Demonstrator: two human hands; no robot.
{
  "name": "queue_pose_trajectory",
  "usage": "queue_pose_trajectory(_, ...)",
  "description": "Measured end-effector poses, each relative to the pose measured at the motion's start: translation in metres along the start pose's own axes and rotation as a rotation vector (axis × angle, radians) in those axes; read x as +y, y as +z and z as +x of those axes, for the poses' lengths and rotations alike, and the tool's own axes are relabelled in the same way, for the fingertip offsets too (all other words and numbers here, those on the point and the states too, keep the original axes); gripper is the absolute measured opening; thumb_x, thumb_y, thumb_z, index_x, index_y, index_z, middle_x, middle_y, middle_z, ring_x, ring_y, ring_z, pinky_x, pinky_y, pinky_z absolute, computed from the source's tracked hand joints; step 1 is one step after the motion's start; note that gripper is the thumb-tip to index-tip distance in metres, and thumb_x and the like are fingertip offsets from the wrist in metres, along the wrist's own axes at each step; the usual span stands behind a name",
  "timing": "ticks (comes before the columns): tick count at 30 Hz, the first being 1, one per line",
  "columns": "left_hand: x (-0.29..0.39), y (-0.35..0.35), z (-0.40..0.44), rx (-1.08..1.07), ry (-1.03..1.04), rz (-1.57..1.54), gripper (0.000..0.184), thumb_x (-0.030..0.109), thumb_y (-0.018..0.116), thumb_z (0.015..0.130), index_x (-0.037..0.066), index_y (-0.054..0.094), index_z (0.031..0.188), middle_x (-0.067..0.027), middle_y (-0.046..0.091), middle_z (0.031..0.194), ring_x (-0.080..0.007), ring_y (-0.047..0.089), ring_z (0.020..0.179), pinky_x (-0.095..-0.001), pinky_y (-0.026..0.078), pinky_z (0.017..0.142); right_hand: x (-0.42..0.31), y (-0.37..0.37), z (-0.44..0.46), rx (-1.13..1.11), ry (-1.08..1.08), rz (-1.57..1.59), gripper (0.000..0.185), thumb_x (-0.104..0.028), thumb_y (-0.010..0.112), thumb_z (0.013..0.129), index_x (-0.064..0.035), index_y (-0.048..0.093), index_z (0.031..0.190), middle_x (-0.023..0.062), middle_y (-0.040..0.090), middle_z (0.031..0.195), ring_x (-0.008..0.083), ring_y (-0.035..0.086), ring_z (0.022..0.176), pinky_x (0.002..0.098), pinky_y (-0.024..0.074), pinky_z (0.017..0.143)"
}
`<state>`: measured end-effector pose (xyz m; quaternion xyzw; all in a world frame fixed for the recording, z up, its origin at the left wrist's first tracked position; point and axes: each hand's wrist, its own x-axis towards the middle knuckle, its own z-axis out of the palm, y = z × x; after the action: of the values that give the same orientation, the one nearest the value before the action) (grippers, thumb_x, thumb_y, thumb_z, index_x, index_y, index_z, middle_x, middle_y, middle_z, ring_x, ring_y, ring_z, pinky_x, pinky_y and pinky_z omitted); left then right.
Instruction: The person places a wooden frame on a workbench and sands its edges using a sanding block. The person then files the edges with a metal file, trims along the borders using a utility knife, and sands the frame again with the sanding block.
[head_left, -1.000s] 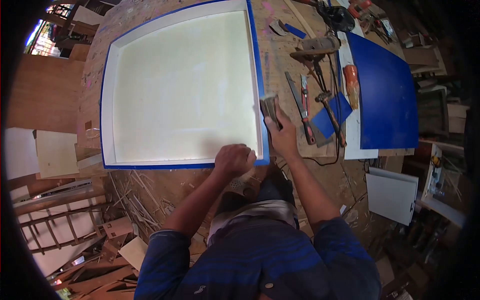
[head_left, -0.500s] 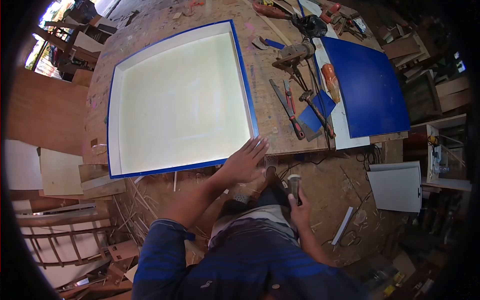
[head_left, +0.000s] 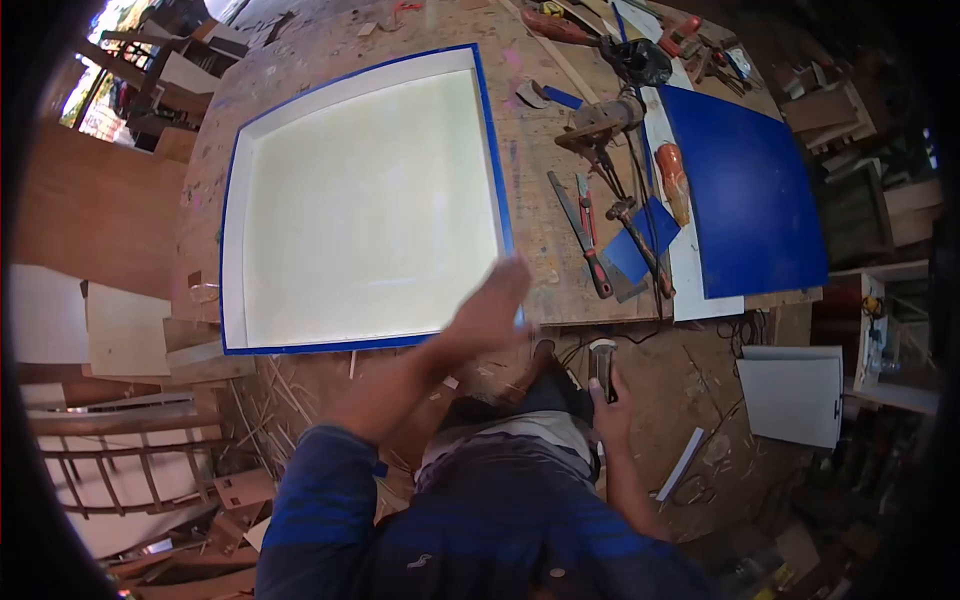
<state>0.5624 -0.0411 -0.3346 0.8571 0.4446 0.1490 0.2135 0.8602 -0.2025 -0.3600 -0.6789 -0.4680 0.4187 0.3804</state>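
My left hand (head_left: 490, 312) is at the near right corner of a large shallow white box (head_left: 370, 215) with blue-edged walls. Motion blurs its fingers, but the thumb stands apart from them and nothing shows in the hand. Whether it presses on the rim I cannot tell. Lower down and to the right, in front of the bench, my right hand (head_left: 612, 405) is closed around a short dark hand tool (head_left: 602, 362) with a pale rounded end, held upright. Its exact kind is unclear.
On the wooden workbench (head_left: 545, 240), right of the box, lie a file (head_left: 580, 235), a red cutter (head_left: 586, 208), a hammer (head_left: 640, 245) and a power tool (head_left: 603, 120). Farther right is a blue panel (head_left: 750, 195). Wood scraps and a white board (head_left: 790, 398) are on the floor.
My left hand has turned at the box corner, its fingers now blurred instead of spread flat. My right hand has risen slightly with the dark tool. The view has shifted a little.
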Motion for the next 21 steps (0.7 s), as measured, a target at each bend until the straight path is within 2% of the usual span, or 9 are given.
queue_pose_trajectory(1, 0.033, 0.020, -0.032, -0.047, 0.137, 0.090, 0.073, 0.035, 0.074, 0.100, -0.007, 0.053, 0.156, -0.0323, 0.056, 0.160, -0.0454, 0.055, 0.150, -0.0522, 0.038, 0.132, -0.015, -0.001, 0.016, -0.019, -0.010, -0.006, 0.063, -0.009, 0.074, 0.103, 0.0019, 0.058, 0.162, 0.0231, 0.066, 0.158, 0.0289, 0.063, 0.146, 0.0381, 0.0447, 0.123)
queue_pose_trajectory(3, 0.053, 0.018, -0.064, -0.132, 0.183, -0.280, 0.057, 0.024, 0.078, 0.094, 0.001, 0.065, 0.144, -0.0212, 0.072, 0.141, -0.0385, 0.070, 0.129, -0.0487, 0.053, 0.117, -0.041, -0.002, 0.041, -0.060, -0.171, -0.126, 0.062, -0.011, 0.078, 0.101, -0.0008, 0.061, 0.160, 0.0227, 0.068, 0.153, 0.0332, 0.065, 0.142, 0.0416, 0.0477, 0.120)
queue_pose_trajectory(6, 0.055, -0.026, -0.079, -0.108, -0.141, -0.262, 0.044, 0.016, 0.083, 0.090, 0.005, 0.075, 0.132, -0.0171, 0.079, 0.131, -0.0359, 0.075, 0.124, -0.0465, 0.060, 0.107, -0.085, 0.006, 0.087, -0.171, -0.519, -0.375, 0.061, -0.014, 0.082, 0.097, -0.0078, 0.067, 0.156, 0.0216, 0.069, 0.147, 0.0385, 0.066, 0.136, 0.0457, 0.0501, 0.117)
queue_pose_trajectory(8, 0.023, -0.014, -0.095, 0.456, -0.267, -0.239, 0.026, 0.016, 0.082, 0.092, 0.006, 0.080, 0.116, -0.0146, 0.082, 0.111, -0.0381, 0.078, 0.106, -0.0476, 0.061, 0.098, -0.120, 0.024, 0.115, -0.293, -0.729, -0.545, 0.060, -0.015, 0.084, 0.094, -0.0124, 0.071, 0.152, 0.0202, 0.068, 0.145, 0.0401, 0.065, 0.133, 0.0477, 0.0510, 0.115)
queue_pose_trajectory(10, -0.007, -0.027, -0.092, 0.639, -0.372, -0.096, 0.019, 0.019, 0.083, 0.093, 0.007, 0.082, 0.108, -0.0154, 0.082, 0.106, -0.0380, 0.078, 0.100, -0.0498, 0.061, 0.091, -0.155, 0.053, 0.131, -0.438, -0.879, -0.703, 0.059, -0.015, 0.086, 0.091, -0.0160, 0.074, 0.148, 0.0184, 0.066, 0.143, 0.0403, 0.064, 0.129, 0.0495, 0.0519, 0.112)
queue_pose_trajectory(13, -0.047, -0.012, -0.104, 0.582, -0.542, 0.017, 0.022, 0.024, 0.082, 0.092, 0.009, 0.084, 0.108, -0.0147, 0.082, 0.106, -0.0360, 0.078, 0.100, -0.0492, 0.061, 0.090, -0.169, 0.088, 0.142, -0.619, -1.103, -0.830, 0.063, -0.014, 0.080, 0.089, -0.0165, 0.071, 0.151, 0.0175, 0.065, 0.133, 0.0373, 0.063, 0.122, 0.0498, 0.0541, 0.098)
queue_pose_trajectory(16, -0.043, -0.009, -0.110, 0.378, -0.722, 0.011, 0.025, 0.032, 0.080, 0.093, 0.010, 0.085, 0.103, -0.0134, 0.083, 0.102, -0.0346, 0.078, 0.097, -0.0481, 0.061, 0.089, -0.165, 0.097, 0.138, -0.769, -1.099, -1.010, 0.062, -0.011, 0.074, 0.090, -0.0181, 0.069, 0.152, 0.0174, 0.064, 0.128, 0.0367, 0.063, 0.121, 0.0495, 0.0538, 0.096)
queue_pose_trajectory(19, -0.045, -0.008, -0.108, 0.475, -0.727, -0.002, 0.034, 0.041, 0.073, 0.096, 0.008, 0.083, 0.096, -0.0149, 0.081, 0.098, -0.0358, 0.076, 0.096, -0.0479, 0.060, 0.089, -0.175, 0.103, 0.145, -0.820, -1.198, -1.080, 0.059, -0.013, 0.073, 0.091, -0.0174, 0.070, 0.150, 0.0166, 0.064, 0.124, 0.0371, 0.064, 0.118, 0.0506, 0.0548, 0.093)
queue_pose_trajectory(21, -0.047, -0.006, -0.109, 0.442, -0.734, 0.011, 0.035, 0.041, 0.072, 0.096, 0.008, 0.083, 0.094, -0.0148, 0.080, 0.096, -0.0357, 0.076, 0.095, -0.0486, 0.060, 0.089, -0.181, 0.120, 0.166, -0.808, -1.197, -1.146, 0.057, -0.014, 0.072, 0.092, -0.0176, 0.070, 0.149, 0.0164, 0.065, 0.124, 0.0369, 0.066, 0.117, 0.0515, 0.0556, 0.091)
